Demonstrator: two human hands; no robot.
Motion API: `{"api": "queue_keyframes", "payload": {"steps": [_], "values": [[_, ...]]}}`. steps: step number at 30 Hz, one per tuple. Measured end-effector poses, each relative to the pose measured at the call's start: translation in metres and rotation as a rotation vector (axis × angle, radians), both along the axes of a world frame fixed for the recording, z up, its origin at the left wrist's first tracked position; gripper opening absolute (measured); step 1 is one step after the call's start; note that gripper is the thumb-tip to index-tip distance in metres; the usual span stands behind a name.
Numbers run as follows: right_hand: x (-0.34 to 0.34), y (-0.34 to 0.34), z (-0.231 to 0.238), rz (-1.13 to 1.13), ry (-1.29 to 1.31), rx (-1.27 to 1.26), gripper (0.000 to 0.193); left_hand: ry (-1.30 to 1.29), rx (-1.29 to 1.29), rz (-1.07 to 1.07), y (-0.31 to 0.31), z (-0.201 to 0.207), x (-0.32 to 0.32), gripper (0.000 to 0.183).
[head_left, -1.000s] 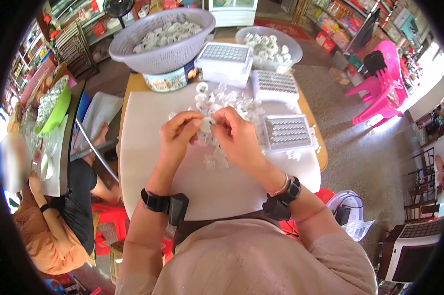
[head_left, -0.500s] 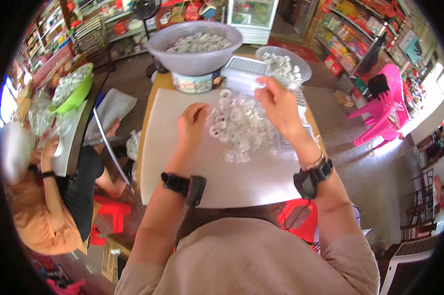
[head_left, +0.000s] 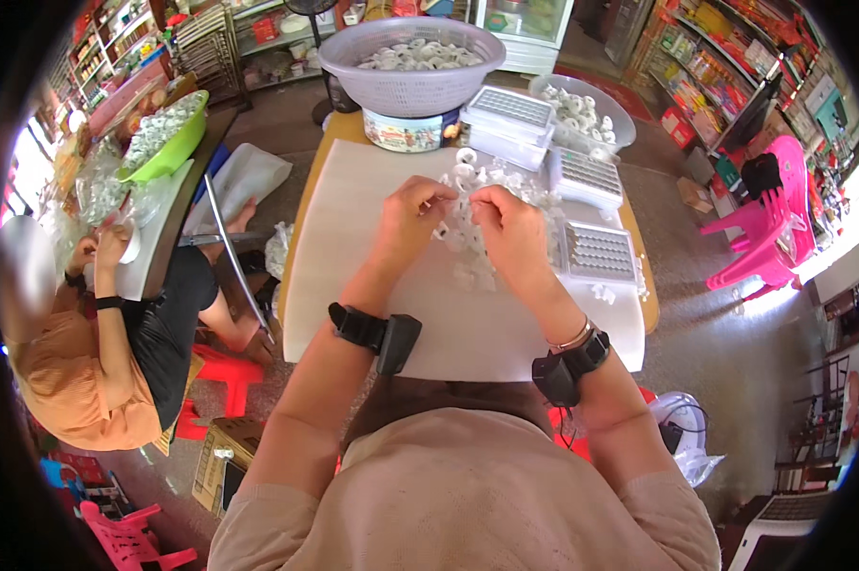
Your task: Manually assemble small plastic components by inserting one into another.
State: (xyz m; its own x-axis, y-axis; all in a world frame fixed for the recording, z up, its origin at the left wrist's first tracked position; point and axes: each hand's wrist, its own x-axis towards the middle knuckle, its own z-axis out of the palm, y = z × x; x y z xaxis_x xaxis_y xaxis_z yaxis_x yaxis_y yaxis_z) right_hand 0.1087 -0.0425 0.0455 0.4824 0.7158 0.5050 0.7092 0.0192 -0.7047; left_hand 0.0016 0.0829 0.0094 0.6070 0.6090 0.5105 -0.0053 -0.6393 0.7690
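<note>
**Right hand (head_left: 511, 228) closing up to left hand (head_left: 412, 217) over white parts (head_left: 463, 233)**

Right hand is coming in from near the stacked boxes (head_left: 510, 109), so both are now working at 1 spot. Each grip is pinching inward; can't tell if either is holding a part. Parts are lying heaped on the tabletop (head_left: 344, 257), under and between the 2 hands. Tray (head_left: 601, 253) is sitting just right; boxes and purple basket (head_left: 410, 88) are crowding the far side.

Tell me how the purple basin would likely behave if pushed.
The purple basin may tip if pushed at its rim, which flares wider than the round tub beneath. The loose white pieces heaped inside could shift or spill. Its perforated plastic wall might flex slightly.
</note>
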Motion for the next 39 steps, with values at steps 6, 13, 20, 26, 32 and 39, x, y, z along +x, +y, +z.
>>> {"api": "queue_keyframes", "payload": {"steps": [6, 13, 20, 26, 32, 39], "values": [[0.014, 0.014, -0.012, -0.057, 0.106, 0.06, 0.012, -0.173, -0.127, -0.088, -0.005, -0.001, 0.003, 0.013], [0.027, 0.013, -0.015, 0.232, 0.67, 0.031, 0.019, -0.141, -0.457, -0.148, -0.009, 0.007, 0.008, 0.019], [0.022, 0.011, -0.004, 0.238, 0.538, 0.071, 0.019, -0.156, -0.613, -0.297, -0.001, 0.012, 0.008, 0.021], [0.024, 0.003, -0.009, 0.228, 0.569, 0.032, 0.015, -0.147, -0.695, -0.327, -0.008, 0.011, 0.006, 0.02], [0.028, 0.004, -0.003, 0.265, 0.768, 0.076, 0.013, -0.143, -0.745, -0.388, -0.008, 0.009, 0.006, 0.024], [0.023, 0.005, 0.001, 0.347, 0.825, 0.042, 0.011, -0.237, -0.752, -0.467, -0.006, 0.014, -0.001, 0.029]]}}
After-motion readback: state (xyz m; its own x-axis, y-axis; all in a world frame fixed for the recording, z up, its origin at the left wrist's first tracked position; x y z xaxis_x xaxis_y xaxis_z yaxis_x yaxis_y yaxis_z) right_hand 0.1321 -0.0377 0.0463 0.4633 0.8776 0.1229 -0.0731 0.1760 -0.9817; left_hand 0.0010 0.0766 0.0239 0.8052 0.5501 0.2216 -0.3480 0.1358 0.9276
